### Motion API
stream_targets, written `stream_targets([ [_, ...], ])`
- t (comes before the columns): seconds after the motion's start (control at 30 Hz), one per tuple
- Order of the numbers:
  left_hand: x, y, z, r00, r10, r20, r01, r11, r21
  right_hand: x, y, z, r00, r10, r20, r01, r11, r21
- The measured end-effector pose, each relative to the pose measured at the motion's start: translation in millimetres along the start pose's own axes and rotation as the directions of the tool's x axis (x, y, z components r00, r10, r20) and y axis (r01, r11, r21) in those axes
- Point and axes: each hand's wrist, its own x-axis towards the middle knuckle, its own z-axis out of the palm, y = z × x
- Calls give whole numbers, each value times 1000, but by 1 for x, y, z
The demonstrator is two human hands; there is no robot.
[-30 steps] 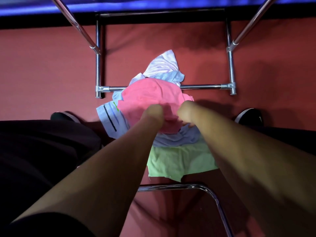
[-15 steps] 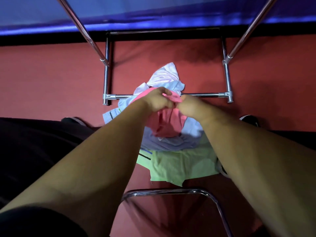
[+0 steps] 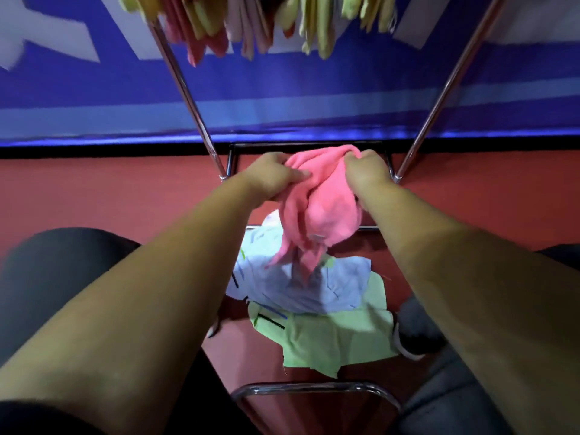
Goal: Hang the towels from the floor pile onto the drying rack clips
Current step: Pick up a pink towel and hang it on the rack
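Towel [image 3: 317,208] – the pink one – is bunched between both hands, held up above the pile [image 3: 301,287] and in front of the rack's [image 3: 188,89] lower bars. The left hand [image 3: 270,178] has its fingers [image 3: 298,174] curled into the left edge, pinching a fold. The right hand [image 3: 365,171] is closed round the top right fold, though its knuckles hide just how the fingertips sit. Below the grips the cloth hangs in a crumpled twist, its lower tips over the blue towel [image 3: 342,277]; whether they touch it cannot be told.

To do this step well, I judge the hands should find one hem and slide apart along it, so the towel falls flat in a single layer before it goes up. A thick wad would likely slip from a clip or not fit at all.

Further out, the blue towel lies on a green towel [image 3: 332,340] on the red floor [image 3: 94,189], with a shoe [image 3: 414,334] just beside the green one. The rack's two chrome legs slant up on either side of the hands. At the top hangs a blurred row of pink and yellow clips [image 3: 251,29] – it looks crowded, so a free one must be picked out first. A chrome bar [image 3: 314,387] curves near the person's knees.
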Motion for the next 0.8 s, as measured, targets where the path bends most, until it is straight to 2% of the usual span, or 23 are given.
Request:
stream_targets([
  [0.1, -29, 43, -18, 998, 39, 49, -24, 964, -265, -21, -32, -27, 1000, -1, -22, -1, 999, -53],
  [0.2, -53, 75, -30, 984, 52, 173, 24, 912, -409, -54, -58, -49, 999, 10, -32, -11, 998, -56],
  [0.3, -76, 92, -28, 981, 12, 193, 98, 831, -548, -88, -69, -60, 997, -73, -30, 73, 997, -19],
  [0.37, -85, 90, -21, 989, -26, 148, 114, 768, -630, -112, -69, -54, 986, -142, 89, 143, 990, -5],
  [0.43, -88, 80, -14, 989, -37, 140, 125, 710, -693, -134, -66, -41, 962, -120, 244, 116, 993, 34],
  [0.5, -87, 76, -6, 988, -8, 154, 114, 706, -699, -147, -64, -32, 926, -114, 360, 98, 993, 62],
  [0.53, -86, 76, -2, 990, 4, 142, 95, 728, -679, -146, -63, -29, 912, -153, 381, 143, 988, 52],
  [0.73, -64, 76, -5, 995, 75, 69, -27, 846, -533, -133, -63, -43, 828, -317, 463, 342, 939, 30],
  [0.8, -57, 73, -7, 997, 78, 17, -61, 882, -468, -126, -65, -43, 820, -366, 440, 418, 908, -23],
])
